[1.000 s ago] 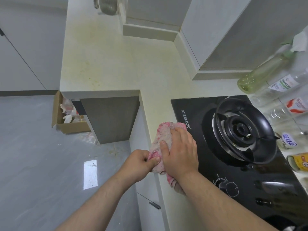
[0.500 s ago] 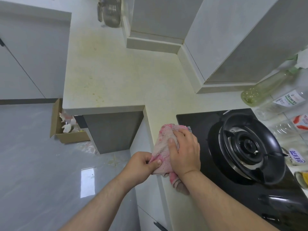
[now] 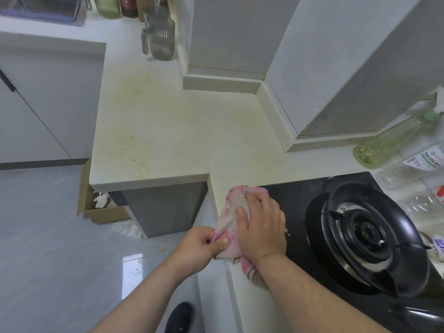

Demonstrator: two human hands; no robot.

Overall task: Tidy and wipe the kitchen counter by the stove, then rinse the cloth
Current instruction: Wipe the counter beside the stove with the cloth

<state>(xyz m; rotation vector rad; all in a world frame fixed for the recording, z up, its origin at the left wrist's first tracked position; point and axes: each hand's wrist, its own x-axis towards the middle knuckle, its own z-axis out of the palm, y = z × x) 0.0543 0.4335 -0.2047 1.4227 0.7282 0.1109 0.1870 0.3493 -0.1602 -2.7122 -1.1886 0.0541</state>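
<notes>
Glossy grey floor (image 3: 48,260), white cabinets (image 3: 36,104), pale wall (image 3: 228,32).

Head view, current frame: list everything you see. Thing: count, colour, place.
cloth: one, pink and white, counter edge left of the stove
counter: one, cream, yellow-stained, centre
stove: one, black, lower right
glass mug: one, clear, counter's far end
jars: two, greenish and dark, top edge
spray bottle: one, pale green, right edge
clear bottles: several, labelled, right edge beside the stove
cardboard box: one, brown, floor left of the counter
shoe: one, dark, floor at bottom edge
left hand: one, pinches the cloth's near edge
right hand: one, grips the cloth from above
</notes>
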